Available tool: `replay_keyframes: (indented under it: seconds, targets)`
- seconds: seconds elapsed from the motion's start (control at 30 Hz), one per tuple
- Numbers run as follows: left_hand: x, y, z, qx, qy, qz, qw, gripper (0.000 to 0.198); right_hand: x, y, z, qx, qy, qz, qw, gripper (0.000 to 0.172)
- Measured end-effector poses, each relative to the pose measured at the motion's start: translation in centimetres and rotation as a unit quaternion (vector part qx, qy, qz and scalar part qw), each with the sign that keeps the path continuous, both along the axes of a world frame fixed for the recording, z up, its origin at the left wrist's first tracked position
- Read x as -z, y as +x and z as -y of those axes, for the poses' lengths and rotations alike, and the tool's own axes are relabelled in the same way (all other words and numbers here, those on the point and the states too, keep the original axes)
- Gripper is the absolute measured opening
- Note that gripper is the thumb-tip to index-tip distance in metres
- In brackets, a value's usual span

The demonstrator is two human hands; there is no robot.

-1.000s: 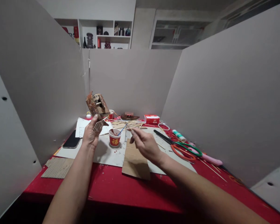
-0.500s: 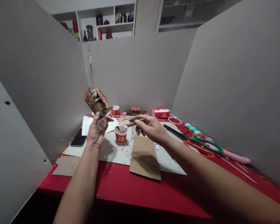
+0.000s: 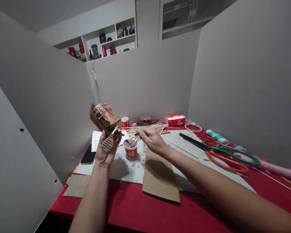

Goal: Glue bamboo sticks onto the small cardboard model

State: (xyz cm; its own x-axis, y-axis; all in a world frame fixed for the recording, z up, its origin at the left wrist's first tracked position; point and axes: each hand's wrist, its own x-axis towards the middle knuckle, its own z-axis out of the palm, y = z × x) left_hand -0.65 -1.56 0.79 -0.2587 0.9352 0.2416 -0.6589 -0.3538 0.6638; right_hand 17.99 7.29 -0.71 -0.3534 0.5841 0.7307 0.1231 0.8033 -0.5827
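My left hand (image 3: 106,151) is raised above the table and grips a small brown cardboard model (image 3: 104,117) by its corrugated base, with a thin stick poking out of it. My right hand (image 3: 150,140) is pinched on the end of a thin brush or stick that reaches down into a small red paper cup (image 3: 131,149) holding dark liquid. The cup stands on a white sheet (image 3: 133,165) between my two hands. A pile of thin wooden sticks (image 3: 145,129) lies just behind my right hand.
A flat brown cardboard piece (image 3: 160,176) lies below my right arm. Large scissors with orange and green handles (image 3: 223,155), a red box (image 3: 176,120), a second red cup (image 3: 124,122), a black phone (image 3: 88,157) and corrugated card (image 3: 77,185) sit on the red table. Grey partitions enclose three sides.
My right hand came back down from in front of the model to the red cup. The left hand tilted the model. The camera view swung left and tilted.
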Motion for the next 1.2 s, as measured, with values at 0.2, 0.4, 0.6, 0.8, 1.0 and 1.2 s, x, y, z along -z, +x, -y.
replay_keyframes:
  seconds: [0.2, 0.4, 0.6, 0.8, 1.0, 1.2]
  targets:
    - [-0.2, 0.4, 0.2, 0.000, 0.012, -0.037, 0.999, 0.033, 1.7, -1.3, -1.0, 0.020, 0.022, 0.052, 0.998, 0.027]
    - [-0.5, 0.6, 0.2, -0.007, 0.003, -0.046, 0.999, 0.032, 2.5, -1.8, -1.1, 0.007, 0.000, 0.116, 0.993, 0.022]
    - [-0.4, 0.5, 0.0, -0.017, -0.005, -0.062, 0.998, 0.036, 2.8, -2.2, -1.0, 0.003, -0.040, 0.160, 0.986, 0.014]
    - [-0.5, 0.4, 0.1, -0.003, -0.004, -0.035, 0.999, 0.033, 2.4, -1.8, -1.7, -0.025, -0.092, 0.068, 0.993, 0.016]
    - [-0.4, 0.4, 0.1, 0.019, -0.003, 0.005, 1.000, 0.025, 2.7, -1.9, -1.7, -0.025, -0.065, 0.080, 0.994, 0.019]
    - [-0.1, 0.2, -0.2, 0.010, -0.014, 0.027, 0.999, 0.024, 2.4, -1.7, -1.3, -0.027, -0.064, 0.045, 0.997, 0.021]
